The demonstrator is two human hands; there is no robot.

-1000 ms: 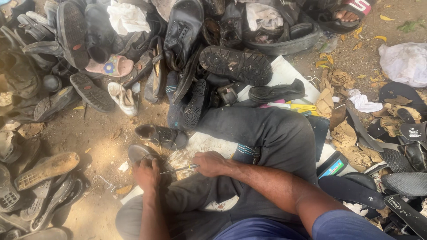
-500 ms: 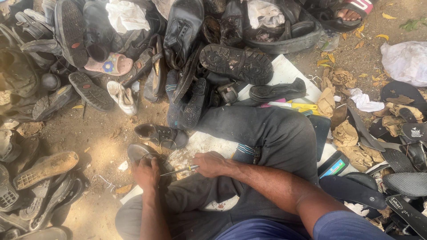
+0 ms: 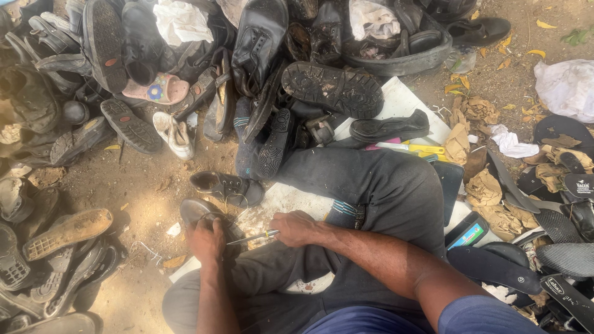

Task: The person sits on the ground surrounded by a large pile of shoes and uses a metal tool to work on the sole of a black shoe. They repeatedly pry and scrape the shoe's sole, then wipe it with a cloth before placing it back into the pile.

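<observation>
I sit on the ground with my legs folded, in dark trousers. My left hand point(image 3: 207, 238) clasps a dark shoe point(image 3: 197, 211) pressed against my knee. My right hand point(image 3: 296, 227) grips a thin metal awl-like tool point(image 3: 252, 237) whose tip points left at the shoe. A second dark lace-up shoe point(image 3: 228, 185) lies on the dirt just beyond, next to a white board point(image 3: 281, 201) under my leg.
A large heap of worn shoes and sandals point(image 3: 260, 68) fills the far side and the left. Loose soles and leather scraps point(image 3: 557, 247) lie to the right, with a small coloured box point(image 3: 468, 234) and crumpled plastic bags point(image 3: 566, 86). Bare sandy ground point(image 3: 142, 185) shows at left centre.
Hardly anything differs: both hands stay at the shoe by my knee, and the tool's tip has shifted only slightly.
</observation>
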